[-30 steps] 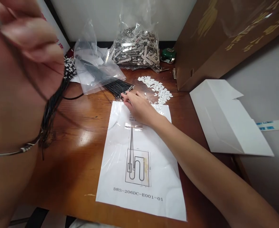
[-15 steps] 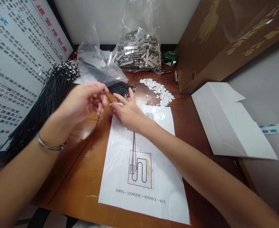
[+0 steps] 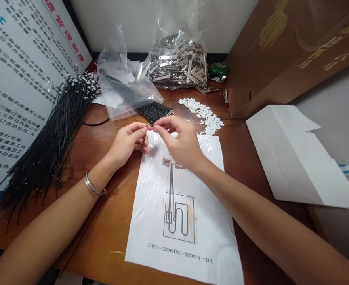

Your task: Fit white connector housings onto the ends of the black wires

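My left hand (image 3: 125, 144) pinches a thin black wire (image 3: 83, 233) near its end, and a short loop of it rises above the fingertips. The rest of the wire trails down to the table's front edge. Tip to tip with it, my right hand (image 3: 182, 138) is closed in a pinch at the wire's end; the small piece between its fingers is too tiny to name. Both hands hover over the top of a printed drawing sheet (image 3: 150, 221). Just behind them lies a bundle of black wires (image 3: 153, 111) with metal tips, partly inside a clear plastic bag (image 3: 111, 105).
A large heap of black wires (image 3: 49, 138) with white ends leans at left. Small white connector housings (image 3: 206, 114) are scattered behind the sheet. Farther back stand a bag of metal strips (image 3: 177, 65) and a green tape measure (image 3: 218, 72). A brown box (image 3: 245, 75) and folded white card (image 3: 293, 154) flank the right.
My left hand has moved right and my right hand has drawn back from the wire bundle; their fingertips now meet. The right fingers, spread before, have closed. The view has shifted slightly.
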Motion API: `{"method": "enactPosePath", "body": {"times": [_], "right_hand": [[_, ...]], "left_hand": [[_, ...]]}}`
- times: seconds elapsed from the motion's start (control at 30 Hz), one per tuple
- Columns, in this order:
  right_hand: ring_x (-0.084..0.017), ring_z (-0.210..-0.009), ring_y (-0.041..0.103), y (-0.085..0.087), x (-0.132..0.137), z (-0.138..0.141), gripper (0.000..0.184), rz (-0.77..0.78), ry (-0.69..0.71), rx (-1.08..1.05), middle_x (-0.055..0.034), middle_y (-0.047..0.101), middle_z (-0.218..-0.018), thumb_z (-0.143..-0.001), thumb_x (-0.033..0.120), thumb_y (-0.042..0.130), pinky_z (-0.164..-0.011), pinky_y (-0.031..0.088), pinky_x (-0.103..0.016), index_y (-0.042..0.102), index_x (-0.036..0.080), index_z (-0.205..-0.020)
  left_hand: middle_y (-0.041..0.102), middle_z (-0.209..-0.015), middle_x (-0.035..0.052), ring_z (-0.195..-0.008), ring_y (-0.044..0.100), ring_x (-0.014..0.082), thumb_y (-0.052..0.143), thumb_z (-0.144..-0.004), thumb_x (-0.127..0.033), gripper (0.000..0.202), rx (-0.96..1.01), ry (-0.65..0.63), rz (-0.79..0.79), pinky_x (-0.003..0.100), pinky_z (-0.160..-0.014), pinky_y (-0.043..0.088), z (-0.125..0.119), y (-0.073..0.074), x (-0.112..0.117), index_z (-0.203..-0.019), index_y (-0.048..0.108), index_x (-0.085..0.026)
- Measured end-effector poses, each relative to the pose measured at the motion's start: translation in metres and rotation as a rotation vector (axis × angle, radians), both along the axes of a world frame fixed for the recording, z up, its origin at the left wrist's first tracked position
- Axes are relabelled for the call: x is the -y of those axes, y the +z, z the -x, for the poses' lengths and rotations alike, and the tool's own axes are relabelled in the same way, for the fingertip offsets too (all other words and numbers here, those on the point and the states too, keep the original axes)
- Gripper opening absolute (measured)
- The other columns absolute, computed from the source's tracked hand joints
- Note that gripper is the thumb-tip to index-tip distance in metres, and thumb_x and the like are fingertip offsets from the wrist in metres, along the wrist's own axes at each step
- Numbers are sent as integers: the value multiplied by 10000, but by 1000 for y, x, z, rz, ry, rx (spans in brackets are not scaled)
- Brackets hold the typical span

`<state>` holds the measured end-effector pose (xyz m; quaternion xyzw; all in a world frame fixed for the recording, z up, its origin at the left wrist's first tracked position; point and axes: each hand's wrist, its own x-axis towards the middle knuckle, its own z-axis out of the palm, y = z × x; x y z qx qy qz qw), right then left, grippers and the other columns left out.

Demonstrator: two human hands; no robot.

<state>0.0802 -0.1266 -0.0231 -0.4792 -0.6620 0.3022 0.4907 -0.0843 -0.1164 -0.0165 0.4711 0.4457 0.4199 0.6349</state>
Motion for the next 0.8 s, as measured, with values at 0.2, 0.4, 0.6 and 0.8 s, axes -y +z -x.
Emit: {"method": "enactPosePath", "body": {"times": [0.2, 0.4, 0.6, 0.8], "right_hand": [[-133, -700, 633, -9, 0, 4, 98, 269, -22, -413, -21, 730, -814, -806, 281, 675, -681, 526, -314, 709, 193, -832], [-129, -736, 643, -15, 0, 2, 103, 285, 1, -487, -21, 732, -815, -784, 251, 696, -729, 526, -322, 726, 188, -860], [-147, -779, 665, -19, 1, 1, 108, 270, 8, -495, -20, 730, -836, -742, 246, 740, -746, 534, -332, 698, 197, -828], [-127, -709, 622, -20, -1, 0, 52, 201, 5, -471, 0, 726, -787, -717, 192, 737, -698, 504, -319, 724, 203, -766]], "left_hand": [[662, -713, -2, -486, 611, 103, 703, -809, -297, 168, 69, -41, 33, 223, -457, 520, -8, 1, 1, -874, 647, -153], [645, -699, -15, -470, 600, 93, 675, -842, -295, 172, 98, -79, 31, 217, -452, 525, -6, -2, -1, -907, 633, -142], [660, -714, -16, -496, 617, 107, 745, -795, -369, 288, 83, -115, -16, 235, -472, 550, -2, -11, -2, -941, 611, -160], [673, -722, -21, -512, 633, 100, 765, -790, -338, 262, 93, -112, -43, 214, -491, 551, 0, -12, -2, -913, 613, -164]]}}
